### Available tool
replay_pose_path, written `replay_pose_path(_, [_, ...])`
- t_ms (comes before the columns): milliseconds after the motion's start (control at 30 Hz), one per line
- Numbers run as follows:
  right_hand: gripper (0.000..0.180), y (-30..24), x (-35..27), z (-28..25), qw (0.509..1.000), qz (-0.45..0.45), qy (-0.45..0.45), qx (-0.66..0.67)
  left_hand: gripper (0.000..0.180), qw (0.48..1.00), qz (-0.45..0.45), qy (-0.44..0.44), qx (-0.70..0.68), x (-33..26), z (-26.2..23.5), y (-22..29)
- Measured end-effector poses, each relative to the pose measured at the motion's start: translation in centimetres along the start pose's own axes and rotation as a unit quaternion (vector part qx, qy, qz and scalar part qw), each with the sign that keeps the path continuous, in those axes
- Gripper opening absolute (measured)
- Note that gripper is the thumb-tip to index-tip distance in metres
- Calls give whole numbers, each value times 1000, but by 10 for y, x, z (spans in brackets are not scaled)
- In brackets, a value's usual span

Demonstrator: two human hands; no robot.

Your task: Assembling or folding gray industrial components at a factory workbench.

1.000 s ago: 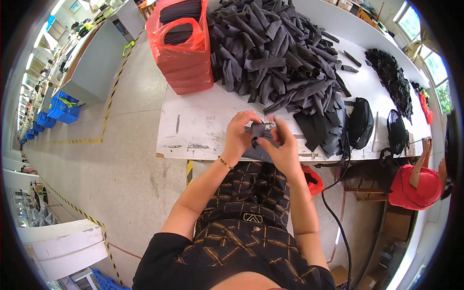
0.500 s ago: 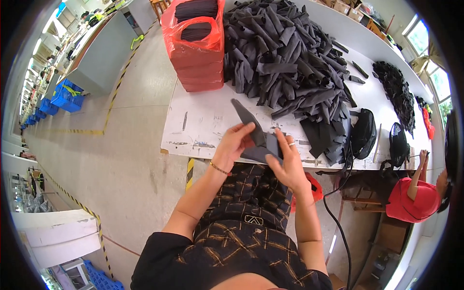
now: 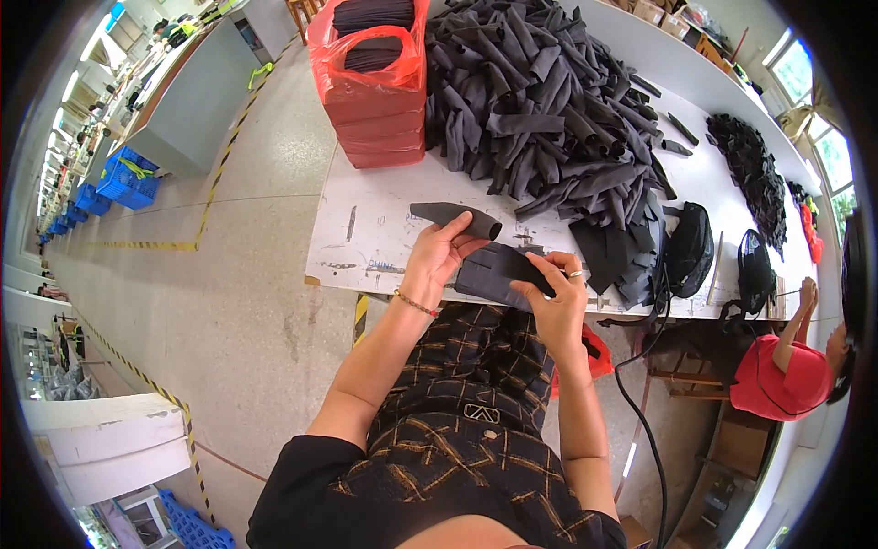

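My left hand (image 3: 435,261) is closed, thumb on top, around a dark grey fabric tube (image 3: 433,212). The tube lies nearly level, its pointed end to the left and its hollow end to the right. Below and right of it, flat dark fabric pieces (image 3: 494,274) stretch between my hands over the table's front edge. My right hand (image 3: 560,297) pinches their right end between thumb and fingers. My left palm hides part of their left end. Just beyond my hands rises a large pile of similar dark grey fabric tubes (image 3: 549,110).
A red plastic bag (image 3: 375,128) packed with stacked dark pieces stands at the back left of the white table (image 3: 357,220). Flat dark pieces (image 3: 608,256) and a black mesh bag (image 3: 688,252) lie to the right. A co-worker in a red top (image 3: 777,380) sits further right.
The tube in my left hand has turned from pointing away to pointing left. My right hand has moved slightly right, and the flat pieces now show more of their surface.
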State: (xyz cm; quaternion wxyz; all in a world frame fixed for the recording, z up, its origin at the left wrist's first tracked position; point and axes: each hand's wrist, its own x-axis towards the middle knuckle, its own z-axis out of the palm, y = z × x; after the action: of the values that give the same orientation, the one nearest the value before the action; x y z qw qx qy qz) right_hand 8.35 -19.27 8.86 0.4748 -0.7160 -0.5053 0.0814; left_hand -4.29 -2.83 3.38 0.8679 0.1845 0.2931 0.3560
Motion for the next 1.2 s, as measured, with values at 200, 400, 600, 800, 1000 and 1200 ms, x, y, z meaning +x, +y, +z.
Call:
replay_pose_path(200, [25, 5, 16, 5, 985, -117, 53, -116, 22, 997, -31, -56, 48, -2, -3, 0])
replay_pose_path(400, [23, 4, 20, 0, 965, -178, 81, -176, 28, 990, -43, -126, 46, -10, 0, -1])
replay_pose_path(600, [25, 0, 23, -3, 952, -201, 101, -208, 31, 990, -26, -130, 44, -16, 7, 1])
replay_pose_path(800, [30, -10, 19, 9, 946, -178, 107, -251, 37, 986, 56, -119, 98, -34, 32, -6])
replay_pose_path(1000, [57, -15, 7, 31, 980, -110, 60, -153, 35, 982, 108, -121, 93, -34, 34, -24])
replay_pose_path(1200, [38, -2, -15, 17, 988, -102, -21, -115, 30, 977, 79, -198, -15, -30, 34, -27])
